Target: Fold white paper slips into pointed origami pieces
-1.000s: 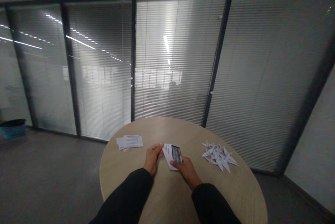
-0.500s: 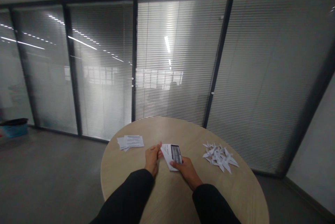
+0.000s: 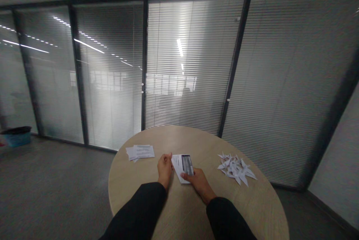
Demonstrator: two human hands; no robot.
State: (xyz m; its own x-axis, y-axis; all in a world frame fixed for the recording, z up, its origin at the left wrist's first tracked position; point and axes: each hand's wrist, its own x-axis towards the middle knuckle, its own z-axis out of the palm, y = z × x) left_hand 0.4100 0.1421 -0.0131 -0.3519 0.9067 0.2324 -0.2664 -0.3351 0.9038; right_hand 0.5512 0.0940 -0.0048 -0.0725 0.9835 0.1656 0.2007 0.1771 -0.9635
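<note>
A folded sheet of printed paper [image 3: 177, 166], white with a dark grey picture on its right part, is held just above the round wooden table [image 3: 179, 135]. My right hand [image 3: 198, 182] grips its lower right side, thumb on top and fingers underneath. At the upper left corner, my left hand [image 3: 165, 167] is closed with thumb and fingertips pinching the paper's edge. Several printed sheets [image 3: 143, 151] lie in a loose stack to the left. On the right is a heap of folded white paper pieces with pointed tips [image 3: 236, 168].
Glass partitions with blinds [image 3: 187, 64] stand behind the table's far edge. A blue bin with a black liner [image 3: 17, 137] sits on the grey floor [image 3: 70, 187] at the far left.
The folded paper has shifted very slightly left and turned a little. My left fingers have curled in more at its corner, while my right hand keeps its hold.
</note>
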